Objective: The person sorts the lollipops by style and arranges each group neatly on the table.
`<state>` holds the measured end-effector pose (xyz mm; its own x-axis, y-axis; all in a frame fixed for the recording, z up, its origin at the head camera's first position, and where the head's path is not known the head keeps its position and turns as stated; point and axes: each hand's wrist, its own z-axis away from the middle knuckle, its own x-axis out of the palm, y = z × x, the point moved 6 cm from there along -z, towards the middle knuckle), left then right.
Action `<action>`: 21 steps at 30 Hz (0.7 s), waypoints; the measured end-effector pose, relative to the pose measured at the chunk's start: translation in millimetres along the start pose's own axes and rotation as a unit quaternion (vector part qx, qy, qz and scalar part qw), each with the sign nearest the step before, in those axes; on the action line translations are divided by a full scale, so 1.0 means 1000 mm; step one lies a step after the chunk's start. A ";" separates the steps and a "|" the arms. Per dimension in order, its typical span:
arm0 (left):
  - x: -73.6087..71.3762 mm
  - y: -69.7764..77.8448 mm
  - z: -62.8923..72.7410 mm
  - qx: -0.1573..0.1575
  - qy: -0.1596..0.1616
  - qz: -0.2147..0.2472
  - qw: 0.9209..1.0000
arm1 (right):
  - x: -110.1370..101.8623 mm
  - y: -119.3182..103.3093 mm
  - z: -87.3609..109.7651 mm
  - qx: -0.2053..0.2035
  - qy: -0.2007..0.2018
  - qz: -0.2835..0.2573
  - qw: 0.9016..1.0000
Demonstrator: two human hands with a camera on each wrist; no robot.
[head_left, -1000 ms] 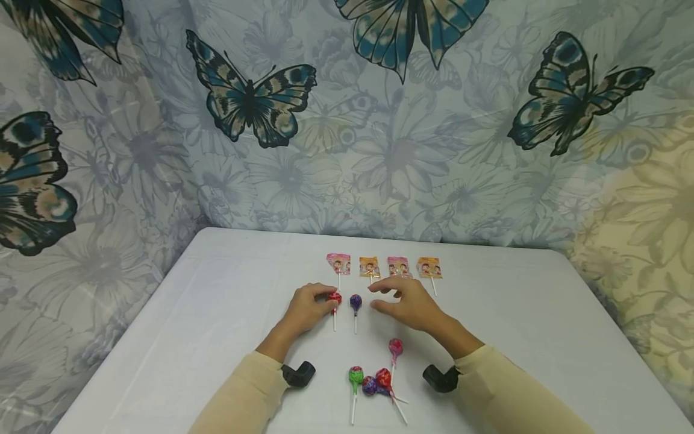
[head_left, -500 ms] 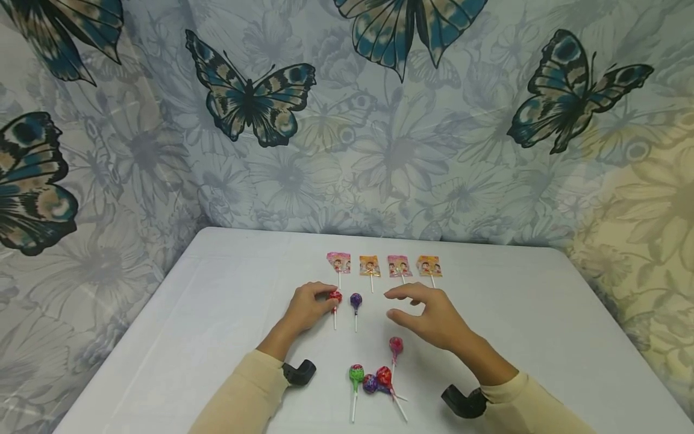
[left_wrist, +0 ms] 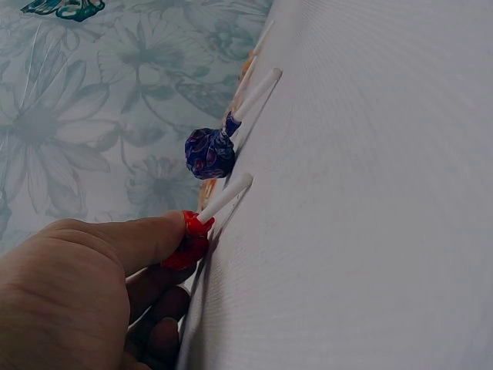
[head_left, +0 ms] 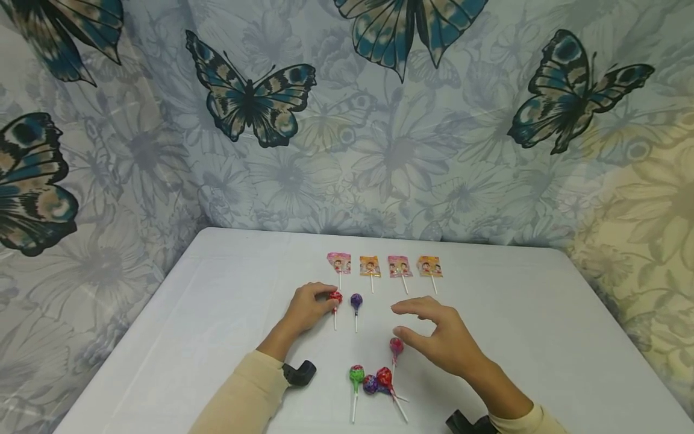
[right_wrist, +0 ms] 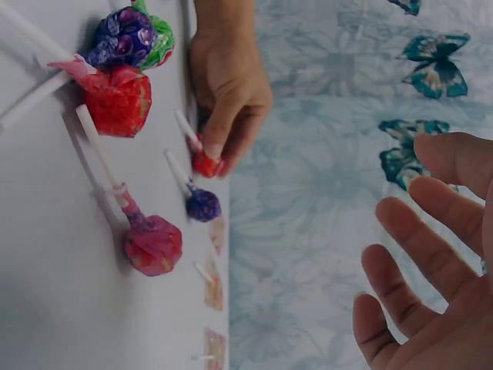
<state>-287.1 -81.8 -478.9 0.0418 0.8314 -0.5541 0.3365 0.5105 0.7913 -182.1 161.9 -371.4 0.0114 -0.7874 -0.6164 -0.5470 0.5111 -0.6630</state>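
My left hand point(head_left: 308, 308) pinches the head of a red lollipop point(left_wrist: 187, 250) between thumb and fingers; its white stick points toward me along the table. Just right of it lies a purple lollipop point(head_left: 356, 301). My right hand point(head_left: 441, 334) is over the table with fingers spread and nothing in them, its thumb tip close above a pink lollipop point(head_left: 396, 345). Nearer to me lie a green lollipop point(head_left: 356, 374), another purple one point(head_left: 370, 384) and a red one point(head_left: 384, 377), with their sticks partly crossing.
Behind my hands is a row of flat-wrapped lollipops: a pink packet point(head_left: 339, 263), an orange packet point(head_left: 370, 266), a second pink packet point(head_left: 399, 266) and a second orange packet point(head_left: 430, 266). They lie on a white table point(head_left: 244, 259) before a butterfly-patterned cloth point(head_left: 396, 157).
My right hand has drawn back from beside the purple lollipop, moving right and toward me, over near the pink lollipop. My left hand has stayed on the red lollipop.
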 end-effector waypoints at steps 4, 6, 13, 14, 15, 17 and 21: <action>0.000 0.000 0.000 -0.003 -0.001 -0.001 1.000 | 0.002 0.004 0.008 0.019 0.012 -0.003 1.000; 0.000 0.000 0.000 -0.005 -0.001 -0.002 1.000 | 0.004 0.007 0.011 0.022 0.018 -0.003 1.000; 0.000 -0.001 0.000 -0.007 -0.003 -0.002 1.000 | 0.011 0.021 0.019 0.034 0.047 -0.001 0.998; 0.001 -0.001 0.000 -0.009 -0.005 -0.001 1.000 | 0.012 0.024 0.021 0.038 0.050 0.000 0.998; 0.001 -0.002 0.000 -0.010 -0.006 -0.002 1.000 | 0.014 0.027 0.022 0.042 0.051 0.001 0.998; 0.001 -0.002 0.000 -0.011 -0.008 0.000 1.000 | 0.017 0.032 0.024 0.048 0.053 0.003 0.997; 0.001 -0.002 0.000 -0.011 -0.006 0.008 1.000 | 0.022 0.040 0.028 0.049 0.057 0.015 0.997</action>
<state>-287.7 -81.5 -481.2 0.0582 0.8370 -0.5440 0.3141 0.5019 0.8059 -180.0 174.6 -424.0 -0.1017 -0.8017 -0.5890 -0.4612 0.5626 -0.6861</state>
